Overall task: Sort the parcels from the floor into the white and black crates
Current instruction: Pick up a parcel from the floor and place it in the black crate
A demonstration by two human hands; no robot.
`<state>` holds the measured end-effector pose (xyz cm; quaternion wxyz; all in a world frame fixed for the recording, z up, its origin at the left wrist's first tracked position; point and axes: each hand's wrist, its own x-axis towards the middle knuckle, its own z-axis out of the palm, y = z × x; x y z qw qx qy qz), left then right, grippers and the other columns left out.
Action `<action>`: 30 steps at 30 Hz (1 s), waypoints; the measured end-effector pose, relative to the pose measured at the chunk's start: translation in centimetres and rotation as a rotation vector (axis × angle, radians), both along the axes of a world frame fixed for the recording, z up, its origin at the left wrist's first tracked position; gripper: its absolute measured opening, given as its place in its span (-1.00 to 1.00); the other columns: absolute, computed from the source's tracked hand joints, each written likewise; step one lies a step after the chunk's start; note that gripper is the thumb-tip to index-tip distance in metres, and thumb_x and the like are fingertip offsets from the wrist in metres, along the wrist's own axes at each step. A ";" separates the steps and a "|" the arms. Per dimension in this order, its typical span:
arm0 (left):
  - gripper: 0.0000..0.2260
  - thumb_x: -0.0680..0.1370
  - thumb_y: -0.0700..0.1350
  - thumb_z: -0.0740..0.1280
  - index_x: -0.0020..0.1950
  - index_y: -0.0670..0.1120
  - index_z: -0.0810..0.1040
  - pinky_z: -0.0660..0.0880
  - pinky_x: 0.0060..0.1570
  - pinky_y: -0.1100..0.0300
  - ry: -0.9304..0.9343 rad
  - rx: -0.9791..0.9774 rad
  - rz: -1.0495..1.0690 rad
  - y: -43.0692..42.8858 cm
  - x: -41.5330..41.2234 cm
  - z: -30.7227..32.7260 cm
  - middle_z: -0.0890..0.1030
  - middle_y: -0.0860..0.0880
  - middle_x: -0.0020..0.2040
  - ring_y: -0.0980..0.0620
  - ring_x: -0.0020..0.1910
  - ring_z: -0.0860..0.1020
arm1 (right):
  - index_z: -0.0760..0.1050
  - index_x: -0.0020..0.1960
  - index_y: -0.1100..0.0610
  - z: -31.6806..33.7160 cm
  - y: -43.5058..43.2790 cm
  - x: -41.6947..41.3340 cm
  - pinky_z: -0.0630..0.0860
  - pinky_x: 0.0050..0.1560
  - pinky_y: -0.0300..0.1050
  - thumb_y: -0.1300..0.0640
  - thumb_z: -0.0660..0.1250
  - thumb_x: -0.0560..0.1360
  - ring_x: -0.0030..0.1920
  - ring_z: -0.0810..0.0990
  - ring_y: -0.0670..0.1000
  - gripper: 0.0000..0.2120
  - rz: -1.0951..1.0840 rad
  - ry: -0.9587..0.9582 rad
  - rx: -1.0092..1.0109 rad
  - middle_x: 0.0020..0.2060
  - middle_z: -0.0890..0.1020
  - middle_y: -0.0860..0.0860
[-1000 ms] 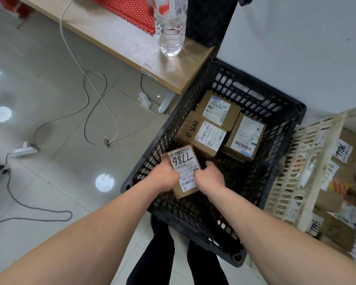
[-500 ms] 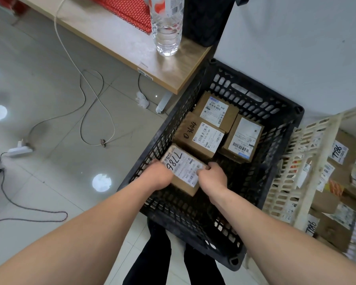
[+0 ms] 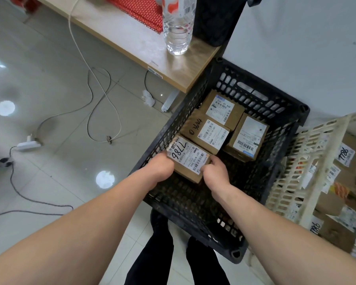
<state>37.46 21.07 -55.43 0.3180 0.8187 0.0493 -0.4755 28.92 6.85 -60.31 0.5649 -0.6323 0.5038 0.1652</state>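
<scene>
Black crate point(image 3: 275, 112) — one; four parcels are contained. One parcel marked 7786 point(image 3: 188, 159) is grasped at its two ends, fingers curled round it, by the left hand point(image 3: 160, 167) and the right hand point(image 3: 215, 171), low inside the crate. Three more parcels point(image 3: 206, 133) are ranged just beyond the grip. White crate point(image 3: 292, 161) — one, right of the grip; its parcels are too blurred to be counted.

Gripped at both ends by left hand point(image 3: 162, 165) and right hand point(image 3: 215, 171): brown parcel marked 7786 point(image 3: 188, 159), inside black crate point(image 3: 261, 93), close against its left wall and just beside parcel marked 3644 point(image 3: 203, 130). Beyond that, another labelled parcel point(image 3: 222, 109). Just right of the black crate, white crate point(image 3: 308, 153) holding parcels, some also marked 7786. Behind, on wooden worktop point(image 3: 132, 38), upright water bottle point(image 3: 178, 27).
</scene>
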 end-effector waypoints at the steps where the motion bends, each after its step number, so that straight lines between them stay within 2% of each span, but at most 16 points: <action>1: -0.59 0.68 -0.21 0.11 0.53 -0.04 0.35 0.42 0.35 0.01 0.010 -0.005 0.001 0.0 0.0 0.5 0.47 -0.07 0.44 -0.15 0.39 0.44 | 0.53 0.33 -0.04 0.5 -0.1 0.1 0.51 -0.14 -0.26 0.31 0.23 0.59 0.01 0.62 -0.14 -0.60 -0.003 -0.006 -0.001 0.04 0.67 -0.12; 3: -0.58 0.68 -0.22 0.11 0.55 -0.08 0.32 0.43 0.35 -0.01 0.040 -0.011 0.007 0.1 -0.1 1.3 0.48 -0.08 0.43 -0.17 0.41 0.46 | 0.50 0.38 -0.03 1.6 0.0 0.5 0.56 -0.11 -0.19 0.29 0.25 0.59 0.01 0.63 -0.11 -0.58 0.002 -0.015 -0.028 0.05 0.66 -0.11; 5: -0.57 0.67 -0.20 0.15 0.56 -0.09 0.30 0.47 0.29 0.00 0.055 -0.024 0.013 0.2 -0.3 2.5 0.49 -0.07 0.41 -0.17 0.38 0.48 | 0.42 0.48 -0.05 3.1 0.2 1.1 0.65 0.05 -0.01 0.23 0.28 0.57 0.12 0.65 -0.01 -0.49 0.000 -0.041 -0.063 0.21 0.64 -0.04; 7: -0.54 0.64 -0.16 0.24 0.55 -0.08 0.32 0.48 0.25 0.01 0.043 -0.042 0.018 0.5 -0.5 3.9 0.49 -0.06 0.42 -0.16 0.35 0.50 | 0.30 0.58 -0.06 5.1 0.5 1.7 0.63 0.20 0.14 0.16 0.32 0.57 0.23 0.62 0.09 -0.40 -0.011 -0.059 -0.098 0.37 0.55 0.04; 10: -0.50 0.59 -0.15 0.32 0.54 -0.08 0.37 0.46 0.32 -0.04 -0.014 -0.085 0.058 1.5 -1.0 6.7 0.51 -0.08 0.41 -0.19 0.38 0.48 | 0.24 0.60 -0.06 8.2 0.9 2.3 0.55 0.30 0.20 0.11 0.33 0.61 0.33 0.55 0.14 -0.41 0.069 -0.125 -0.172 0.47 0.45 0.07; 12: -0.53 0.59 -0.16 0.33 0.51 -0.10 0.42 0.49 0.25 0.02 -0.078 -0.110 0.104 2.5 -1.7 8.7 0.55 -0.10 0.34 -0.15 0.34 0.51 | 0.25 0.60 -0.06 10.1 1.2 2.6 0.54 0.29 0.18 0.09 0.32 0.62 0.33 0.54 0.12 -0.42 0.157 -0.186 -0.205 0.49 0.42 0.05; 15: -0.52 0.57 -0.16 0.37 0.50 -0.13 0.44 0.40 0.29 0.18 -0.193 -0.128 0.177 4.2 -2.9 11.5 0.54 -0.09 0.39 -0.05 0.33 0.52 | 0.28 0.59 -0.01 13.3 1.9 3.0 0.49 0.22 0.02 0.07 0.32 0.62 0.27 0.52 0.05 -0.44 0.314 -0.292 -0.255 0.46 0.45 0.02; 19: -0.51 0.54 -0.16 0.37 0.48 -0.13 0.45 0.47 0.30 0.09 -0.310 -0.119 0.306 7.1 -5.3 14.6 0.56 -0.11 0.37 -0.07 0.30 0.55 | 0.31 0.58 0.00 17.3 3.5 2.9 0.39 0.45 0.10 -0.02 0.34 0.60 0.46 0.42 0.08 -0.43 0.506 -0.416 -0.286 0.49 0.45 0.04; 21: -0.52 0.54 -0.15 0.38 0.47 -0.12 0.46 0.46 0.33 0.09 -0.387 -0.101 0.378 8.7 -6.8 16.2 0.56 -0.13 0.36 -0.07 0.30 0.55 | 0.34 0.56 0.00 19.1 4.7 2.5 0.37 0.47 0.11 -0.04 0.35 0.59 0.46 0.42 0.07 -0.43 0.592 -0.472 -0.286 0.47 0.47 0.03; 25: -0.53 0.56 -0.15 0.38 0.47 -0.14 0.45 0.36 0.34 0.20 -0.525 -0.053 0.498 12.5 -10.5 19.7 0.50 -0.12 0.43 -0.02 0.40 0.46 | 0.35 0.56 0.02 22.4 8.0 1.5 0.35 0.49 0.10 -0.07 0.37 0.58 0.47 0.41 0.04 -0.42 0.803 -0.594 -0.317 0.48 0.47 0.01; 30: -0.51 0.55 -0.05 0.38 0.49 -0.04 0.44 0.37 0.33 0.20 -0.627 0.094 0.608 18.5 -17.5 23.2 0.47 -0.03 0.46 -0.01 0.42 0.45 | 0.35 0.56 0.02 25.8 13.8 -0.9 0.34 0.49 0.01 -0.10 0.42 0.55 0.47 0.43 0.01 -0.36 1.075 -0.713 -0.338 0.48 0.47 -0.03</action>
